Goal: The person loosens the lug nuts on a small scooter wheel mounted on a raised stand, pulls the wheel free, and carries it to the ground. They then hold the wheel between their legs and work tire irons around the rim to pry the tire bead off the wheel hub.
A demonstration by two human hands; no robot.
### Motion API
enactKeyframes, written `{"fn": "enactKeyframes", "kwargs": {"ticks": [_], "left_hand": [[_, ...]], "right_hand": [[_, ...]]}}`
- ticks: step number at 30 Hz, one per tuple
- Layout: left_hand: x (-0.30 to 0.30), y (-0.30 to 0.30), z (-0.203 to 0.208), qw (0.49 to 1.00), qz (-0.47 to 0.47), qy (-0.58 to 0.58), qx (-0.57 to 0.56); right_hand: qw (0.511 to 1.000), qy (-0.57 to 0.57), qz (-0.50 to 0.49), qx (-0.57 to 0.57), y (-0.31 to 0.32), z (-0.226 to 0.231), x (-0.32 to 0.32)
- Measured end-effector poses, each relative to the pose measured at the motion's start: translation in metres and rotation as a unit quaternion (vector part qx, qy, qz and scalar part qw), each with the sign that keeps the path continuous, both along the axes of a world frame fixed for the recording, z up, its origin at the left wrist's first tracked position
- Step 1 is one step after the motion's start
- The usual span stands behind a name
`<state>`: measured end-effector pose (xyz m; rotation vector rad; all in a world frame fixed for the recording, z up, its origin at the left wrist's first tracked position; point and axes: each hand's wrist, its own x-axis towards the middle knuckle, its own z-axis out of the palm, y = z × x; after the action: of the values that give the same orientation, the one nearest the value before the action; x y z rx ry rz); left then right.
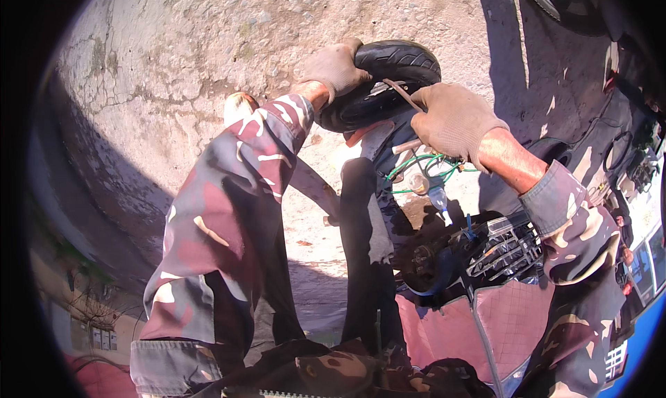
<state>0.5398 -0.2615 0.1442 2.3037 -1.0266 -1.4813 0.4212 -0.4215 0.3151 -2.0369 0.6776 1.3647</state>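
Note:
My left hand (334, 68), in a tan knit glove, grips the far left edge of a small black wheel with its tyre (397, 57). The wheel is tilted, and its tread shows on the far side. My right hand (454, 120), in a matching glove, closes at the wheel's near right side. A thin tan rod (402, 94) sticks out of it toward the wheel's middle. Below the same hand a pale, thicker round handle end (406, 147) shows; whether it belongs to the rod I cannot tell. My palm hides the rest.
Green cord (433, 163) lies near my right wrist, beside a small clear bottle (440, 198). Closer in stand a dark machine part with metal fins (503, 249) and a red tiled surface (510, 322). Another tyre (565, 6) is at the far right. Cracked concrete (194, 44) spreads beyond.

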Motion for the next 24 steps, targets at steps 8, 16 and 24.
{"fn": "enactKeyframes", "kwargs": {"ticks": [8, 16, 24], "left_hand": [[0.016, 0.004, -0.008, 0.992, 0.016, 0.120, -0.024], [0.019, 0.002, -0.004, 0.975, 0.010, 0.215, -0.048], [0.028, 0.015, -0.034, 0.975, -0.013, 0.197, -0.104]], "right_hand": [[0.989, -0.068, -0.012, -0.133, 0.086, -0.006, -0.090], [0.984, -0.038, -0.013, -0.171, 0.137, -0.088, -0.180], [0.997, -0.001, -0.053, -0.057, 0.214, -0.248, -0.132]]}}
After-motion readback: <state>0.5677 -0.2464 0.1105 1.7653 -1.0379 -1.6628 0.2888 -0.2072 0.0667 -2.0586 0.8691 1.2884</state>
